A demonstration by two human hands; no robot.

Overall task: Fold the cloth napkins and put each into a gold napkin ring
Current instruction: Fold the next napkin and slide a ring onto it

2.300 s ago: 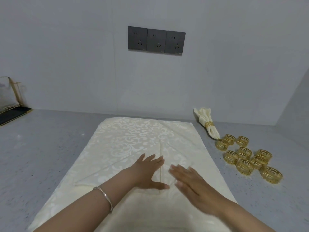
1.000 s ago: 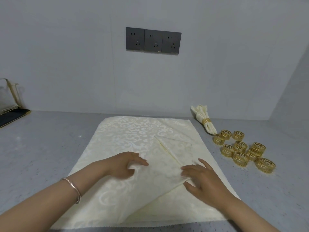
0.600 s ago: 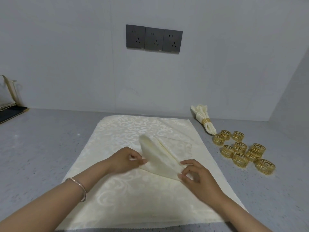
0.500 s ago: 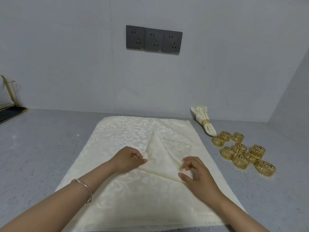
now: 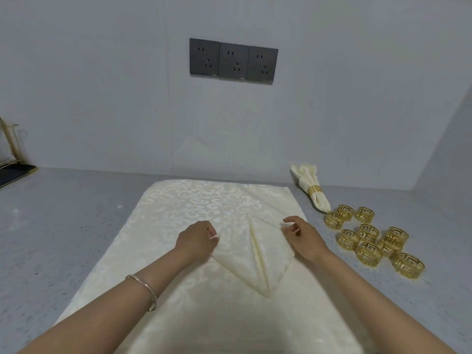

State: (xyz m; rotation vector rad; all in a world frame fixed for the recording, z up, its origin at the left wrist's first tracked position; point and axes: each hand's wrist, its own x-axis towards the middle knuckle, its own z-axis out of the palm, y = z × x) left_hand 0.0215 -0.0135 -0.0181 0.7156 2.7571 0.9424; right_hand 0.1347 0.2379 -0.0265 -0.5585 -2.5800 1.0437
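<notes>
A cream damask napkin [image 5: 242, 256] lies folded into a triangle whose tip points toward me, with a raised crease down its middle. It rests on a flat pile of matching napkins [image 5: 189, 205]. My left hand [image 5: 198, 240] pinches the triangle's left corner with curled fingers. My right hand [image 5: 304, 238] pinches its right corner. Several loose gold napkin rings [image 5: 367, 233] sit on the counter to the right of the pile. One rolled napkin in a gold ring [image 5: 313, 187] lies behind them near the wall.
The grey speckled counter [image 5: 63, 226] ends at a wall with three dark sockets [image 5: 233, 62]. A wire rack on a dark tray [image 5: 11, 159] stands at the far left. A side wall closes in on the right.
The top napkin was folded from a loose flap into a flat triangle. Both hands moved apart and away from me to its left and right corners.
</notes>
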